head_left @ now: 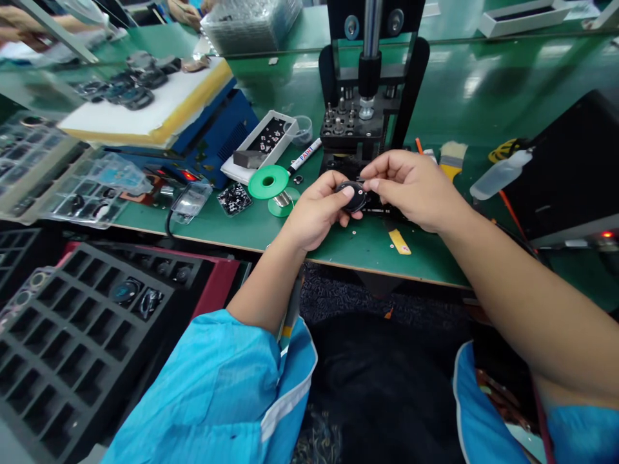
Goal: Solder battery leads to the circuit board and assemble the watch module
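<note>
My left hand [316,209] grips a round black watch case [356,201], its thumb lying across the upper face. A tiny pale dot shows on that face near the right rim. My right hand [409,187] comes in from the other side, thumb and forefinger pinched together at the rim; whatever is between those fingertips is too small to make out. Both hands are just above the front of the green bench, before a black press [355,129] with a metal shaft.
Left of the hands are a green solder spool [269,182], a paint marker [305,156] and a white box of small parts [264,142]. A blue machine [213,135] carries several watches. A foam tray [91,322] is at lower left. On the right lie a brush [452,158] and squeeze bottle [500,175].
</note>
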Tool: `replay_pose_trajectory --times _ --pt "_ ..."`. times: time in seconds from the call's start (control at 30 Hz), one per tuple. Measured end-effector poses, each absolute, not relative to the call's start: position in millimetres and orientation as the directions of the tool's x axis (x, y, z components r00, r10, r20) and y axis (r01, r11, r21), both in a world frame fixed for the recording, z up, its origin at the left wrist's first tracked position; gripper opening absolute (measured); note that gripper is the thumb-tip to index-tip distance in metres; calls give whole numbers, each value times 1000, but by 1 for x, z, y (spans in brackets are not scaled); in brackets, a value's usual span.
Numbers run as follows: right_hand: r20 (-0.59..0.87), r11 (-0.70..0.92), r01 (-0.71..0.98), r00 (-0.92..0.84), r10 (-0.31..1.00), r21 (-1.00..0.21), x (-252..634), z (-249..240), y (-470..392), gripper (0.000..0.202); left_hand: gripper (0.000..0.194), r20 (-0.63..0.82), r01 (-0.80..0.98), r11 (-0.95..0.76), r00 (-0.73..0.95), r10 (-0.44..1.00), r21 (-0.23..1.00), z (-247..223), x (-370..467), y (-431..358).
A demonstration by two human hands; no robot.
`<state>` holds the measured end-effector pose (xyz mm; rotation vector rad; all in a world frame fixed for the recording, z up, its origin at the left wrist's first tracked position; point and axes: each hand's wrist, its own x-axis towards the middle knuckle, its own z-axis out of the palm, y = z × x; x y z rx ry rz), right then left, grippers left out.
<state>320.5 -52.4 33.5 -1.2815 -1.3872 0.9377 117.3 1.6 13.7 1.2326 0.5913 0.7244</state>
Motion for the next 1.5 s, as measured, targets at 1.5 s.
replay_pose_trajectory --times 1.5 --pt "204 177 403 24 979 -898 316 33 -55 6 36 -21 -216 208 644 765 954 16 118 4"
